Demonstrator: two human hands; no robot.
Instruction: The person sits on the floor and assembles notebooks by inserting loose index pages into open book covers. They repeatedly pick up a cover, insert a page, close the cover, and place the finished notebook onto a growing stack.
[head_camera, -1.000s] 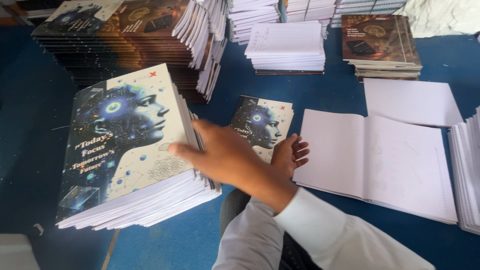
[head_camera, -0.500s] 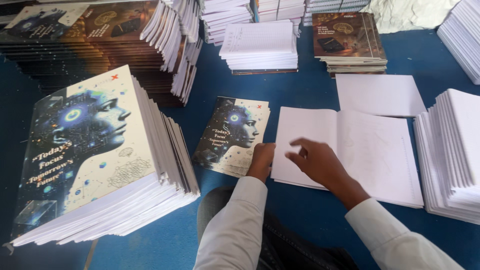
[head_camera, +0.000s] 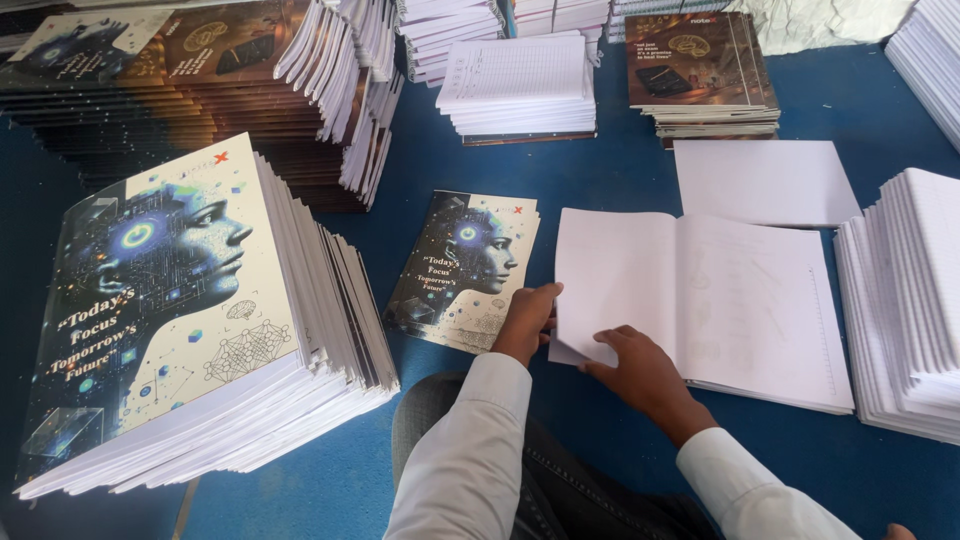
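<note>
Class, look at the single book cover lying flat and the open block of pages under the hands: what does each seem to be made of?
Book cover: likely coated card, smooth, colour-printed, lying stiff and flat.
Open block of pages: plain white paper, matte, with thin stacked edges; the left hand and right hand lift one bending sheet.

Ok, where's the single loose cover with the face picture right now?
In the head view the loose cover lies flat on the blue table, left of centre, between the tall cover stack and the open white pages, by the left hand.
</note>
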